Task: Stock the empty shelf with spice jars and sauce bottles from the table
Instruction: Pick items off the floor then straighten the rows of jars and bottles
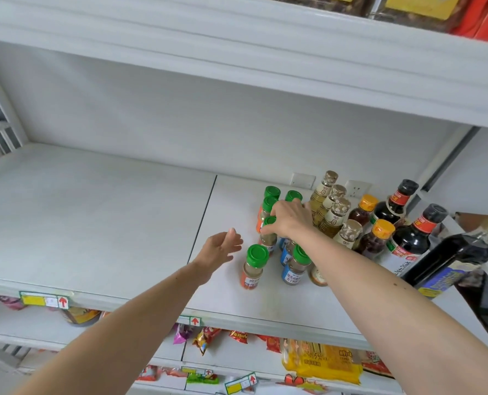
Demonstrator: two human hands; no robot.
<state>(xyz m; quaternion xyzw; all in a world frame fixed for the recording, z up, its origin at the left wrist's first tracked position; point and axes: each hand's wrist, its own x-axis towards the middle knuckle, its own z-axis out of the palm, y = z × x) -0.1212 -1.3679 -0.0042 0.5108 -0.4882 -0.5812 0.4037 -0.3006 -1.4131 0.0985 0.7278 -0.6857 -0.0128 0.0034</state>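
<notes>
Reaching over the white shelf (pixel 100 223), the right hand (pixel 287 219) curls its fingers round a green-capped spice jar (pixel 268 236) packed among others; the left hand (pixel 220 249) hovers beside it, fingers straight and apart, touching nothing; just behind the knuckles stand pale sauce bottles (pixel 332 212); a careless lift likely knocks neighbouring jars over.
</notes>
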